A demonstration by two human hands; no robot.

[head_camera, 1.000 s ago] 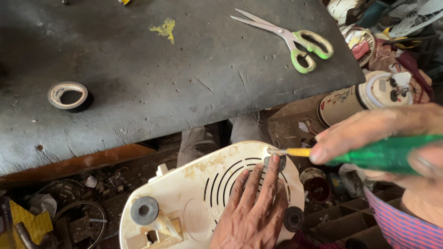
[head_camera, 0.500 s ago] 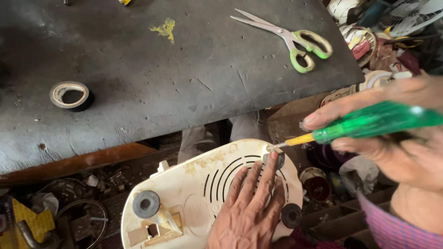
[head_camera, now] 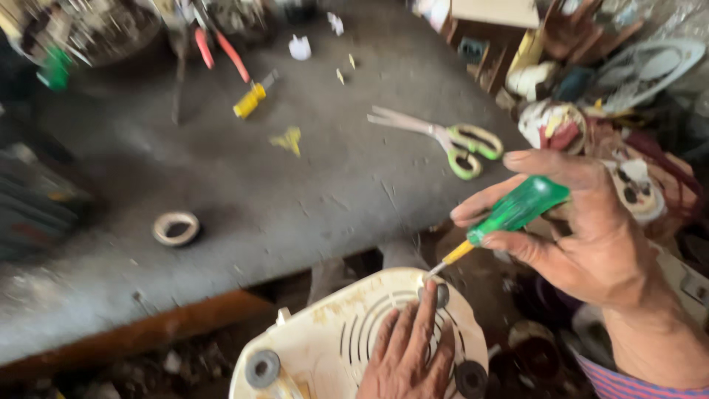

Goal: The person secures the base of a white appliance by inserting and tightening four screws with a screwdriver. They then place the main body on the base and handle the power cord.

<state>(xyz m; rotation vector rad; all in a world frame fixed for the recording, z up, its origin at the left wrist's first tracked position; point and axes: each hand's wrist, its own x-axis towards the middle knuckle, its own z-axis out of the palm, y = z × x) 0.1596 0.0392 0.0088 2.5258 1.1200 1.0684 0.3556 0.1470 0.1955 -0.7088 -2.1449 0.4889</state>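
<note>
My right hand (head_camera: 591, 236) grips a green-handled screwdriver (head_camera: 517, 210); its yellow collar and metal tip point down-left at the rim of a cream plastic appliance base (head_camera: 332, 336). The tip sits just by a dark round foot (head_camera: 441, 294) near the base's vent slots. My left hand (head_camera: 410, 355) lies flat on the base, fingers spread over the curved slots, pressing it down. Two more round black feet (head_camera: 262, 368) show on the base's underside.
A dark grey worktable (head_camera: 244, 185) lies beyond, with green-handled scissors (head_camera: 454, 140), a roll of tape (head_camera: 176, 227), a yellow-handled tool (head_camera: 251, 100) and red pliers. Cluttered parts and containers (head_camera: 591, 96) fill the right side. The view is motion-blurred.
The view has tilted up, showing more of the table. My right hand has lifted and turned the screwdriver steeper, tip still at the base's rim. My left hand stays on the base.
</note>
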